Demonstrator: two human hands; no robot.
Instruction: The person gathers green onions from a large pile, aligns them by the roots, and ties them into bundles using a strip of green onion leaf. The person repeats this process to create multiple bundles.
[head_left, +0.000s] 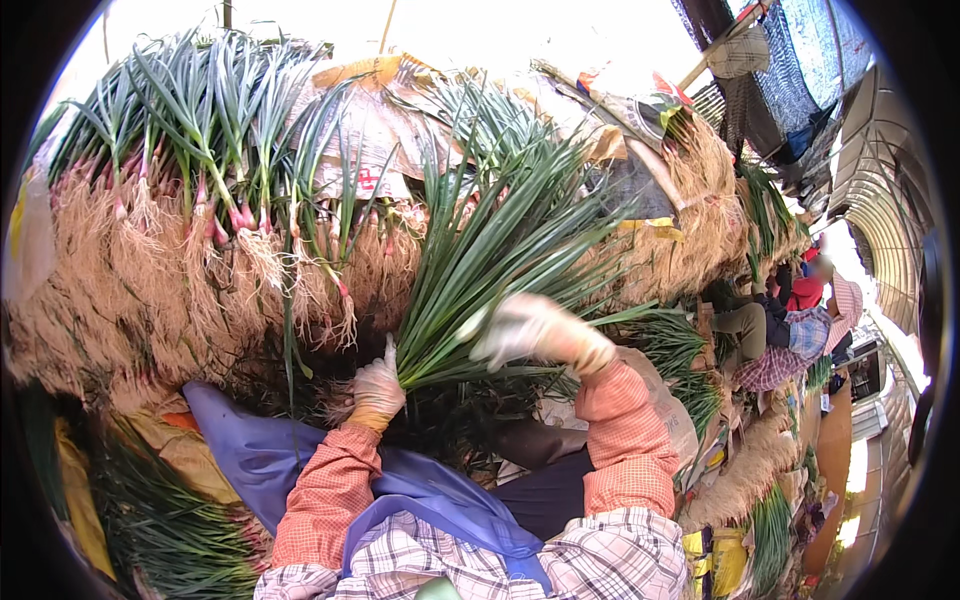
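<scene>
My left hand (377, 386), in a pale glove with a yellow cuff, is closed around the lower end of a bunch of green onions (480, 277). The long green leaves fan out up and to the right, and the roots are partly hidden by the glove. Blurred by motion, my gloved right hand (536, 334) is over the right side of the leaves; whether its fingers hold any cannot be made out. A blue apron (270, 465) covers my lap. Just beyond is a long heap of green onions (202, 142), its tan roots (142, 300) facing me.
Paper sacks (352, 135) lie over part of the heap. More green onions (172, 517) are at lower left beside a yellow sack (184, 454). People sit at the right, one in a pink hat (847, 307). Further bunches (675, 345) and a yellow container (727, 562) are at my right.
</scene>
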